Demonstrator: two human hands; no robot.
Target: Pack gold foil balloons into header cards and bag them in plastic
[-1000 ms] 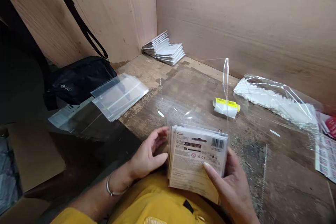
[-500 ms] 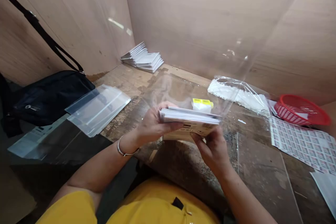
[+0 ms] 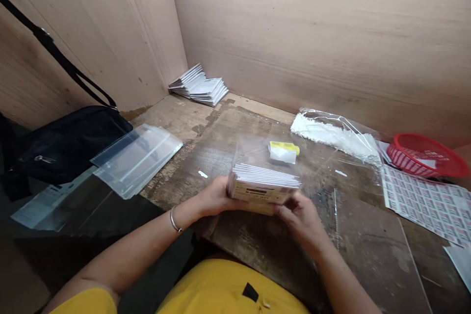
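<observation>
Both hands grip a stack of thin flat cardboard packs [image 3: 265, 191], white along the upper edges and printed on the side facing me. Clear plastic film [image 3: 252, 149] rises just behind and around the stack. My left hand [image 3: 219, 196] is closed on its left end, thumb along the front. At the lower right corner my right hand [image 3: 300, 213] is closed, thumb on the front face. The fingers behind the stack are hidden. Just beyond it lies a yellow and white label piece [image 3: 282, 152].
Similar packs [image 3: 200, 86] lie in the back corner. Clear plastic sleeves [image 3: 138, 159] are at left beside a black bag [image 3: 73, 140]. At right are a clear bag of white pieces [image 3: 333, 135], a red basket [image 3: 415, 157] and a label sheet [image 3: 427, 203]. Wooden walls enclose the table.
The large sheet of clear plastic that stood high above the hands has come down close to the stack. Both hands and the stack have moved lower, nearer to me.
</observation>
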